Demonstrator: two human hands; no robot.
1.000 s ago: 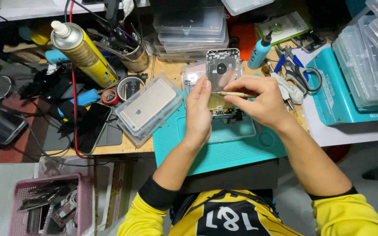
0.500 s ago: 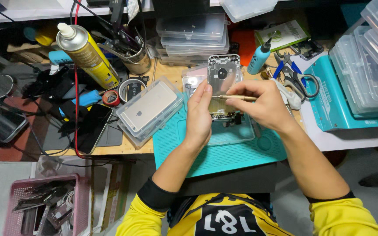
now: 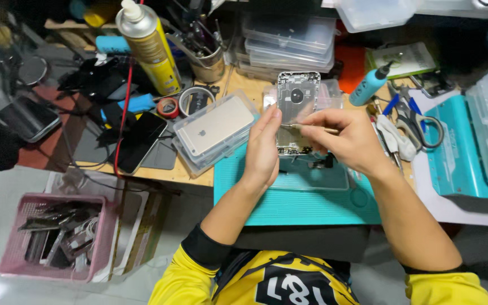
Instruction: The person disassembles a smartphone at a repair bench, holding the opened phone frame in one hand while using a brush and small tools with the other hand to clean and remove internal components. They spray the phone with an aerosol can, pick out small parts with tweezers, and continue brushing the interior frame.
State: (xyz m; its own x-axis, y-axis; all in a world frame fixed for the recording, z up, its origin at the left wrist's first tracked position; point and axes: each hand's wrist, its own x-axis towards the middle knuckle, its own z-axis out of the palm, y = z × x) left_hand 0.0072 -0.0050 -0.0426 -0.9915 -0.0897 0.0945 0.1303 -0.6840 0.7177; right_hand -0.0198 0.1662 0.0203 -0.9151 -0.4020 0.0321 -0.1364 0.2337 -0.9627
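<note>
My left hand point(image 3: 264, 148) grips the left edge of an opened silver phone housing point(image 3: 296, 96), which stands tilted over the teal work mat point(image 3: 295, 203). My right hand point(image 3: 352, 138) pinches thin metal tweezers point(image 3: 306, 128) whose tip rests inside the housing near its middle. The housing's lower end is hidden behind both hands.
A clear plastic tray with a gold phone back point(image 3: 216, 129) lies left of the mat. A yellow spray can point(image 3: 148, 42), tape rolls point(image 3: 169, 106), dark phones point(image 3: 136, 141), stacked clear boxes point(image 3: 289, 42), a blue bottle point(image 3: 368, 85), scissors point(image 3: 419, 121) and a pink basket point(image 3: 52, 234) surround me.
The view has drifted so the bench sits slightly lower in frame. Both hands stay on the housing, with the tweezers shifted a little inside it.
</note>
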